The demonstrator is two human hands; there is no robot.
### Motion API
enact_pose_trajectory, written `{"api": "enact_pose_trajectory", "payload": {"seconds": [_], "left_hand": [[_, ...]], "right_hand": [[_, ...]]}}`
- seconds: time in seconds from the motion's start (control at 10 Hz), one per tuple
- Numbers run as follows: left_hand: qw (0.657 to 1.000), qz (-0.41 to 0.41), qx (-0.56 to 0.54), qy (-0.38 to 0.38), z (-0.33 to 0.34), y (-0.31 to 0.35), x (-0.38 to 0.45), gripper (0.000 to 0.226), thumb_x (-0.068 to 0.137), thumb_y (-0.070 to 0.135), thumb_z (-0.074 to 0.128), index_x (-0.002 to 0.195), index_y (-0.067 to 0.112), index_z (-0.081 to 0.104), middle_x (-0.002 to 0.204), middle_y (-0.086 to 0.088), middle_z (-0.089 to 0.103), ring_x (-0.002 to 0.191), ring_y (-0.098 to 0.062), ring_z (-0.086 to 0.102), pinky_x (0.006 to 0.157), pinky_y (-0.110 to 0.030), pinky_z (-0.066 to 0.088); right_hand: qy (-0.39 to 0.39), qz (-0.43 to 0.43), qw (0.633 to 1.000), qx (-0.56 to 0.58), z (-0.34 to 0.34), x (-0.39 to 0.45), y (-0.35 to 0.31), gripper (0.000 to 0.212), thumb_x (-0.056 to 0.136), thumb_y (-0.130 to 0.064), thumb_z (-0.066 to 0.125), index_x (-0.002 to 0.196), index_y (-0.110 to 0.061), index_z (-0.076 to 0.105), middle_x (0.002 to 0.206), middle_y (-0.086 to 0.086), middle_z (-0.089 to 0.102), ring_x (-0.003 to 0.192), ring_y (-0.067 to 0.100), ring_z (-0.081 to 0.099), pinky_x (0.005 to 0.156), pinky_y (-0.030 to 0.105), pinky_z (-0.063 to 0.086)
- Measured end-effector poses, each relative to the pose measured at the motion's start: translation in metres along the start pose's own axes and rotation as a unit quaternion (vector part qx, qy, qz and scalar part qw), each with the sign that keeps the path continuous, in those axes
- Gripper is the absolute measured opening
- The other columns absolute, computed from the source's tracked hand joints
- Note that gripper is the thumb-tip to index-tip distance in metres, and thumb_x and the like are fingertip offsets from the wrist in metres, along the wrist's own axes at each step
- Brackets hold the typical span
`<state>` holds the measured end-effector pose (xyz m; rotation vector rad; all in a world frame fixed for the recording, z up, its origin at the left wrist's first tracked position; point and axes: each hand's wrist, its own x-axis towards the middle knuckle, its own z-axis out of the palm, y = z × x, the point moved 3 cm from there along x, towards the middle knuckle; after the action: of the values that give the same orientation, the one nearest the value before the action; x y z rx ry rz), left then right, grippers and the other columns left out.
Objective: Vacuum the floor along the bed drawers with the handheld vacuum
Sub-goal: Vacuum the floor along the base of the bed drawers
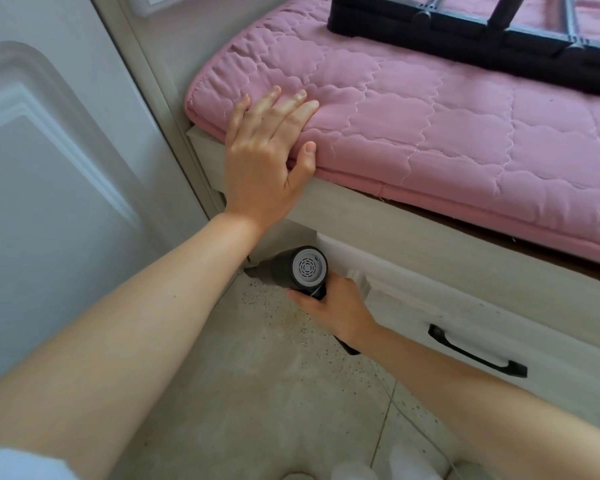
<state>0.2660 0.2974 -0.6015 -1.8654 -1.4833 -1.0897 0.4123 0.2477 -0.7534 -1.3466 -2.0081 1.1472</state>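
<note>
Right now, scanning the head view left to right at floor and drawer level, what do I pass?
White door → handheld vacuum → right hand gripping it → black drawer handle.

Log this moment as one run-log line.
left hand: flat on pink mattress pad edge | right hand: grips handheld vacuum | nozzle: at floor corner by bed drawers

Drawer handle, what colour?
Black, on the white drawer; the drawer handle shows best in the head view, lower right.
</note>
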Motion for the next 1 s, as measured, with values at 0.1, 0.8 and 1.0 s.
{"api": "enact_pose_trajectory", "payload": {"seconds": [0.1, 0.8, 1.0], "left_hand": [[1.000, -0.001, -0.001, -0.001, 0.000, -0.001, 0.000, 0.047, 0.100, 0.032, 0.039, 0.133, 0.012, 0.066, 0.138, -0.006, 0.063, 0.134, -0.031, 0.053, 0.116, -0.056, 0.029], [1.000, 0.007, 0.011, 0.023, 0.003, -0.003, -0.002, 0.045, 0.101, 0.032, 0.040, 0.132, 0.013, 0.068, 0.137, -0.005, 0.064, 0.132, -0.031, 0.054, 0.117, -0.051, 0.027], [1.000, 0.009, 0.010, 0.026, 0.004, -0.002, -0.001, 0.045, 0.101, 0.032, 0.040, 0.131, 0.013, 0.068, 0.136, -0.006, 0.064, 0.131, -0.031, 0.054, 0.116, -0.052, 0.028]], "right_hand": [[-0.003, -0.009, 1.000, -0.009, 0.000, 0.002, -0.002, 0.059, 0.079, -0.050, 0.070, 0.128, -0.020, 0.054, 0.108, -0.004, 0.069, 0.098, 0.009, 0.062, 0.077, 0.014, 0.044], [0.013, -0.012, 0.999, -0.042, -0.025, -0.006, -0.002, 0.058, 0.081, -0.048, 0.068, 0.128, -0.018, 0.055, 0.109, -0.003, 0.068, 0.100, 0.009, 0.061, 0.079, 0.011, 0.042], [0.005, 0.008, 0.999, -0.048, -0.026, -0.006, -0.004, 0.052, 0.080, -0.050, 0.067, 0.120, -0.019, 0.060, 0.094, -0.004, 0.067, 0.095, 0.014, 0.063, 0.080, 0.019, 0.049]]}}
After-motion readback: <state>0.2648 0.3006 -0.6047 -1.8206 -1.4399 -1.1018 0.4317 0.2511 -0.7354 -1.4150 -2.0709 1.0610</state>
